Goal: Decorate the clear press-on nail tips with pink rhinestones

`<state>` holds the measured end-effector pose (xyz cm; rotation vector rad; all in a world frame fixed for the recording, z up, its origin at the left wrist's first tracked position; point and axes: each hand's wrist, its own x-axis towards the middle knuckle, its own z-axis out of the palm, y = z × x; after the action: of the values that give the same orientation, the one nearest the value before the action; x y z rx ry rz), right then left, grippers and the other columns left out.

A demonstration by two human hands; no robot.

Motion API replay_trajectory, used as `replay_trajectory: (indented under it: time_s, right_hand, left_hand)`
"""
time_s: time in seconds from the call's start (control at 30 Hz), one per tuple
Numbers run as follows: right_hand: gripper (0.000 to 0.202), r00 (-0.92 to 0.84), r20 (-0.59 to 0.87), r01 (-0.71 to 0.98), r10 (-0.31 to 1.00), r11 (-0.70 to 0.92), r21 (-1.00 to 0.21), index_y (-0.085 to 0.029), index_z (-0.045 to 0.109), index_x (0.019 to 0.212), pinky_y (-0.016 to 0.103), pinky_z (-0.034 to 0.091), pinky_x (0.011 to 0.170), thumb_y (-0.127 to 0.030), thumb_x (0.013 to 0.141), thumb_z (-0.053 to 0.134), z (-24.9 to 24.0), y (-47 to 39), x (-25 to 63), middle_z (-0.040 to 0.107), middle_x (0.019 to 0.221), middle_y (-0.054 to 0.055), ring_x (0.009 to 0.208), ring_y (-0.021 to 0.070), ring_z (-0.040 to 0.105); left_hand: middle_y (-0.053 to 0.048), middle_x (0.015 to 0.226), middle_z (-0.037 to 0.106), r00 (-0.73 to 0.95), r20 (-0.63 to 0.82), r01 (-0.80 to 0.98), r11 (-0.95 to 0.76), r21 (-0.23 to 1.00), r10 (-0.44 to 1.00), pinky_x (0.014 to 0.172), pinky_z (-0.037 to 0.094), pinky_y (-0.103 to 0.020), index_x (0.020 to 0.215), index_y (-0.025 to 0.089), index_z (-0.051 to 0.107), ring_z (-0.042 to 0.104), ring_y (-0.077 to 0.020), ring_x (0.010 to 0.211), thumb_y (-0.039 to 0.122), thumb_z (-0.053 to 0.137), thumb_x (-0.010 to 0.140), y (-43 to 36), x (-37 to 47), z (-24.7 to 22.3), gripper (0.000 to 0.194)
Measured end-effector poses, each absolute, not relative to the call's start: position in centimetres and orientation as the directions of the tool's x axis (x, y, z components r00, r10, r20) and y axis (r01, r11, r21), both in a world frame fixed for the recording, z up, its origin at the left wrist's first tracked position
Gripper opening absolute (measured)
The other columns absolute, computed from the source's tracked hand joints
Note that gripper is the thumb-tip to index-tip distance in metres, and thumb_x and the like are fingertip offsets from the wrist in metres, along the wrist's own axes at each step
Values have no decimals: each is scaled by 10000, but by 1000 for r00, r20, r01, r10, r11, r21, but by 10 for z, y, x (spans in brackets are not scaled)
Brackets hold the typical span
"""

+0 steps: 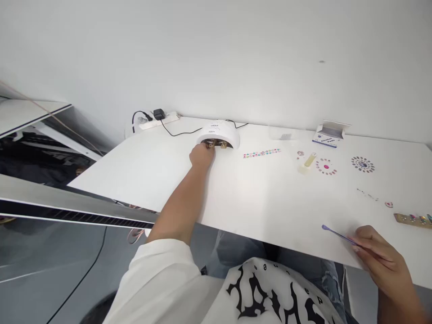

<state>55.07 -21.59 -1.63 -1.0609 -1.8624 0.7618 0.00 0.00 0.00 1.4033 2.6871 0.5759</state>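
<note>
My left hand [201, 155] reaches to the opening of a white dome-shaped lamp [221, 132] at the back of the table. Small gold-brown pieces [223, 144] show inside the lamp; the fingertips are hidden there, and what they may hold cannot be made out. Near the front edge at the right, my right hand [381, 256] pinches a thin purple stick [337, 234] with a spoon-like tip, pointing left. A wooden strip [412, 220] with shiny gems lies beyond that hand, at the right.
On the white table [236, 193] lie bead rows [262, 153], a yellowish tube [310, 159], a pink gem ring [326, 166] and a darker gem ring [362, 164]. An open alcohol pads box [327, 135] stands at the back. A power strip [160, 120] with cables sits back left.
</note>
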Motion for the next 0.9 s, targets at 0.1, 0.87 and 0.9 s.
replay_trajectory:
  time_s: [0.1,0.87,0.9]
  right_hand:
    - [279,-296,382,380,876,474,-794,-322,703,1089,293,402,591,-178,874,596,-15,-215,549,524,757,36,779,188,497]
    - [245,-241,341,420,909,414,-808,-317,718,1056,298,402,583,-196,873,609,-16,-216,550,533,784,37,760,178,512]
    - [246,-241,338,422,910,412,-808,-318,719,1056,297,402,582,-197,873,608,-16,-216,550,536,789,37,759,178,514]
  left_hand:
    - [-114,1062,705,-567,131,796,499,342,813,797,483,-396,1032,228,660,639,-308,987,417,541,836,-1,1,0,297]
    - [-120,994,705,-593,123,764,507,400,796,765,488,-413,934,207,636,644,-319,938,416,553,818,8,9,3,254]
    - [-119,1000,704,-599,123,758,511,405,791,765,487,-410,943,207,634,643,-316,939,408,554,818,8,8,3,250]
